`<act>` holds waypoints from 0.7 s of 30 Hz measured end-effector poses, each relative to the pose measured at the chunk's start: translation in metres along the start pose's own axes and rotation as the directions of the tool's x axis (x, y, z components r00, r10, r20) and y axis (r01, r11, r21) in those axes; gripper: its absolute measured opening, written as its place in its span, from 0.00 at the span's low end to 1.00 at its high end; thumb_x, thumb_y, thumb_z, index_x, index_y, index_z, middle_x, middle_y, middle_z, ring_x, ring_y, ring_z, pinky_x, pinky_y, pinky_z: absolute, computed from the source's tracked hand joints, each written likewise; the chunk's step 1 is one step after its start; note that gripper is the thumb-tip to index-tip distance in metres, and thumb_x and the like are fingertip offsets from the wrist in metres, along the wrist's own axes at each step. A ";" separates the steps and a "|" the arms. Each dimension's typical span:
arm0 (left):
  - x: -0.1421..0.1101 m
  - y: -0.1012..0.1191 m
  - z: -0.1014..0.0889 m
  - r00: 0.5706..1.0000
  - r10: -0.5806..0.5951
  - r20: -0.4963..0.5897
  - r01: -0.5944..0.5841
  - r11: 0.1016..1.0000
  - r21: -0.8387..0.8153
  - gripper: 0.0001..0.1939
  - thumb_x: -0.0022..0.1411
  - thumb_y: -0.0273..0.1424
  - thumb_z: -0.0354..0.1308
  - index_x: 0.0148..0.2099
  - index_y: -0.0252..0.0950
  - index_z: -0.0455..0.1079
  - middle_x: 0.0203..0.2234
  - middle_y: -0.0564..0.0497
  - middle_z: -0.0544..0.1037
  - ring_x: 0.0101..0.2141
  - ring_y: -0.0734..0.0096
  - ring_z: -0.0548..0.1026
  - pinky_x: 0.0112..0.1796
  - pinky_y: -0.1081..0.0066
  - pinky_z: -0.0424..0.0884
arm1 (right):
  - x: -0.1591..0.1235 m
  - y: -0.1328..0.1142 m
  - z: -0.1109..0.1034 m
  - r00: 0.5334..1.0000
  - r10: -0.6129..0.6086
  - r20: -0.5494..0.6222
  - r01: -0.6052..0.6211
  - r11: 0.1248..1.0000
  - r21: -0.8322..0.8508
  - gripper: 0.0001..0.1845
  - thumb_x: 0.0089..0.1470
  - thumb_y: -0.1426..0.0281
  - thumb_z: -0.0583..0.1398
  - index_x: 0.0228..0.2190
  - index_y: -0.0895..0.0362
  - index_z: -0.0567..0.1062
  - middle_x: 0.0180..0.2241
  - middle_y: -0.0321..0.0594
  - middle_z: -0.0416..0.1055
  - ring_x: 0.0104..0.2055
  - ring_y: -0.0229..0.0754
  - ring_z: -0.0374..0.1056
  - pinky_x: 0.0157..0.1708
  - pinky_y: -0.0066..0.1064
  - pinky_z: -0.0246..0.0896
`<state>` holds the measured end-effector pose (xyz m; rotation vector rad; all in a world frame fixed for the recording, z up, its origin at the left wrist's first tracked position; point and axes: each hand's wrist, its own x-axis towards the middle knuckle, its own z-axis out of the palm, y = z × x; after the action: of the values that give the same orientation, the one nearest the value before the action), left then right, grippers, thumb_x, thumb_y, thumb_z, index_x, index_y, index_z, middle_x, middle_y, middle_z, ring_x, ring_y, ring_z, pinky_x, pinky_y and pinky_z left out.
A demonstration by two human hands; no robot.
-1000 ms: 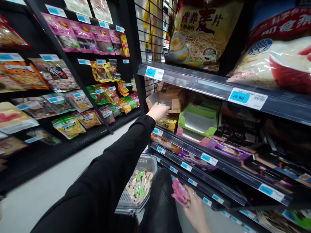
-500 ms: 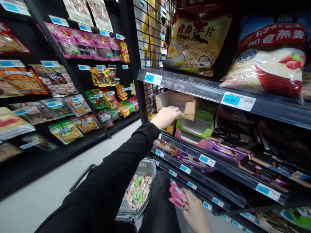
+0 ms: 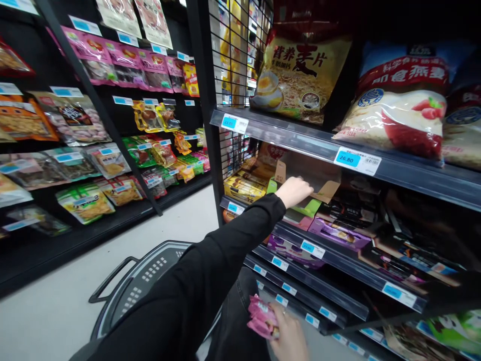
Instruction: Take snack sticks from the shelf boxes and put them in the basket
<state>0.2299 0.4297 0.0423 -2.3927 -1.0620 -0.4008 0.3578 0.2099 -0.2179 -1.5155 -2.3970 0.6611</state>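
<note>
My left hand [image 3: 295,192] reaches into the shelf, its fingers closed over the front edge of an open brown cardboard display box [image 3: 327,191]. The box sits above a green display tray [image 3: 312,206]; whether it rests on it I cannot tell. To its left, yellow snack packets [image 3: 246,184] fill the shelf corner. Low beside my knee, my right hand [image 3: 288,335] grips several pink snack packets [image 3: 263,318], bunched together. The left fingertips are partly hidden by the box edge.
A grey shopping basket [image 3: 145,281] stands on the floor at left, partly behind my sleeve. Large oat bags [image 3: 406,110] sit on the shelf above. Purple boxes [image 3: 340,233] lie right of the green tray. Snack racks [image 3: 124,135] line the left side.
My left hand has moved the brown box to the right, from above the yellow packets to above the green tray, uncovering the yellow packets. My right hand keeps the pink packets.
</note>
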 end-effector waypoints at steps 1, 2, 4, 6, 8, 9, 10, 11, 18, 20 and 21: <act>-0.001 -0.001 0.002 1.000 -0.010 -0.001 0.010 1.000 -0.003 0.09 0.60 0.22 0.52 0.33 0.31 0.73 0.27 0.41 0.77 0.33 0.60 0.74 0.25 0.70 0.56 | -0.001 0.000 0.000 1.000 -0.001 0.003 0.001 1.000 0.004 0.33 0.41 0.80 0.52 0.50 0.51 0.68 0.43 0.39 0.74 0.41 0.46 0.72 0.38 0.29 0.63; -0.002 -0.002 0.003 1.000 -0.015 -0.007 0.015 1.000 -0.005 0.09 0.60 0.22 0.52 0.33 0.31 0.73 0.27 0.41 0.77 0.33 0.61 0.74 0.25 0.70 0.56 | -0.001 0.001 0.000 1.000 -0.002 0.005 0.002 1.000 0.010 0.33 0.41 0.80 0.52 0.50 0.51 0.68 0.43 0.38 0.74 0.41 0.45 0.72 0.38 0.28 0.62; -0.003 -0.006 0.001 1.000 -0.019 -0.022 0.019 1.000 -0.009 0.08 0.59 0.21 0.53 0.33 0.31 0.73 0.26 0.42 0.77 0.33 0.62 0.74 0.26 0.70 0.56 | -0.002 0.001 -0.002 1.000 -0.003 0.012 0.002 1.000 0.026 0.32 0.41 0.80 0.52 0.50 0.51 0.68 0.42 0.38 0.74 0.41 0.44 0.72 0.38 0.27 0.62; -0.003 -0.009 -0.001 0.999 -0.034 -0.040 0.033 0.999 -0.015 0.08 0.59 0.22 0.53 0.34 0.31 0.74 0.25 0.42 0.77 0.33 0.63 0.73 0.26 0.70 0.56 | -0.001 0.000 -0.004 1.000 -0.002 0.018 0.001 0.999 0.041 0.31 0.42 0.80 0.52 0.49 0.51 0.68 0.42 0.38 0.75 0.41 0.44 0.72 0.38 0.27 0.61; -0.003 -0.013 -0.004 0.997 -0.067 -0.047 0.067 0.998 -0.015 0.08 0.60 0.24 0.54 0.33 0.32 0.74 0.24 0.42 0.77 0.32 0.63 0.73 0.27 0.70 0.57 | 0.000 -0.001 -0.005 1.000 -0.002 0.026 0.000 0.998 0.056 0.31 0.42 0.80 0.52 0.49 0.51 0.68 0.41 0.38 0.74 0.41 0.44 0.71 0.38 0.27 0.61; -0.003 -0.014 -0.004 0.996 -0.083 -0.045 0.082 0.997 -0.013 0.08 0.59 0.24 0.54 0.32 0.32 0.74 0.23 0.42 0.77 0.31 0.64 0.73 0.27 0.70 0.57 | 0.000 -0.002 -0.005 1.000 -0.002 0.029 0.000 0.998 0.062 0.31 0.42 0.80 0.52 0.49 0.51 0.68 0.42 0.38 0.74 0.42 0.44 0.71 0.38 0.27 0.61; -0.004 -0.015 -0.004 0.995 -0.093 -0.041 0.093 0.996 -0.010 0.08 0.59 0.24 0.54 0.32 0.32 0.74 0.23 0.42 0.77 0.31 0.64 0.73 0.27 0.70 0.57 | 0.001 -0.003 -0.005 1.000 -0.004 0.030 0.002 0.998 0.066 0.31 0.42 0.80 0.52 0.50 0.51 0.68 0.42 0.38 0.74 0.42 0.44 0.71 0.39 0.27 0.61; -0.004 -0.015 -0.004 0.995 -0.096 -0.033 0.096 0.995 -0.007 0.08 0.59 0.23 0.54 0.31 0.31 0.75 0.23 0.42 0.77 0.30 0.64 0.73 0.27 0.69 0.57 | 0.001 -0.003 -0.005 1.000 -0.005 0.029 0.003 0.998 0.070 0.31 0.42 0.79 0.52 0.50 0.51 0.68 0.42 0.38 0.74 0.42 0.44 0.71 0.39 0.27 0.61; -0.010 -0.011 0.002 0.999 -0.049 0.021 0.049 0.999 -0.011 0.10 0.61 0.23 0.51 0.36 0.32 0.74 0.27 0.41 0.78 0.34 0.63 0.74 0.28 0.70 0.59 | 0.002 -0.004 -0.002 1.000 -0.008 0.029 0.007 0.999 0.033 0.33 0.40 0.81 0.51 0.50 0.50 0.68 0.43 0.38 0.73 0.43 0.43 0.70 0.41 0.29 0.60; -0.010 -0.011 0.004 0.999 -0.047 0.014 0.048 0.999 -0.005 0.10 0.61 0.22 0.50 0.37 0.31 0.73 0.29 0.40 0.78 0.35 0.61 0.73 0.28 0.70 0.60 | 0.000 -0.004 -0.003 0.999 -0.013 0.029 0.012 0.999 0.049 0.33 0.41 0.81 0.51 0.50 0.51 0.68 0.44 0.38 0.73 0.44 0.43 0.70 0.42 0.29 0.60; -0.009 -0.011 0.006 0.999 -0.048 0.015 0.048 0.999 -0.006 0.10 0.61 0.23 0.50 0.37 0.31 0.73 0.29 0.40 0.77 0.36 0.61 0.73 0.28 0.70 0.60 | 0.000 -0.004 -0.004 1.000 -0.011 0.028 0.009 0.998 0.059 0.33 0.42 0.81 0.51 0.51 0.51 0.67 0.45 0.39 0.73 0.44 0.43 0.70 0.42 0.29 0.61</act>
<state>0.2155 0.4336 0.0371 -2.3836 -1.1281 -0.4041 0.3558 0.2092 -0.2126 -1.4790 -2.3824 0.7492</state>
